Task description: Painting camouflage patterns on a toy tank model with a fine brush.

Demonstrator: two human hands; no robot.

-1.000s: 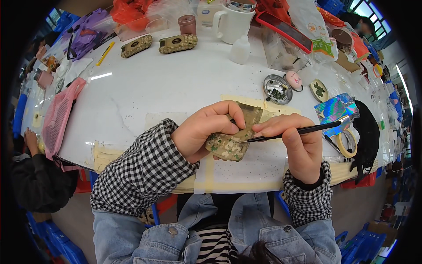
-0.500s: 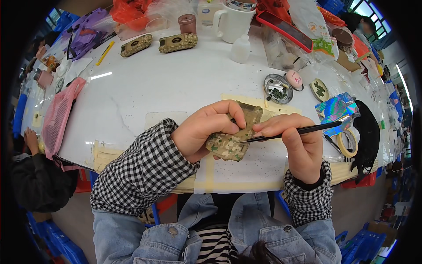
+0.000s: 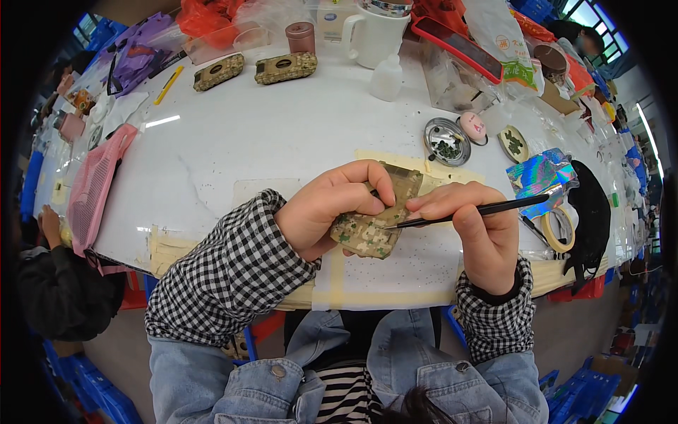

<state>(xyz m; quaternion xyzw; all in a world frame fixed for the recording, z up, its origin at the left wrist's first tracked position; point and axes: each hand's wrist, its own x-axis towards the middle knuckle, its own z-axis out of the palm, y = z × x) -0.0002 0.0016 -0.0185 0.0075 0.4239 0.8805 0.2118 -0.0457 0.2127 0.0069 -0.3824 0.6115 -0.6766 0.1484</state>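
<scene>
One detailing step, I'd guess: my left fingers (image 3: 361,201) pinch camo hull (image 3: 361,234), right fingers (image 3: 446,200) grip black pointed tool (image 3: 510,206) at its near end, steady tip needed next.

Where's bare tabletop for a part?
Largest mostly bare patch: white tabletop between pink mesh bag and left hand, nearer than the two camouflage model pieces. Smaller: between squeeze bottle and that hand. Crowded: far edge, with mug and phone; right side, with metal dish and tape roll.
</scene>
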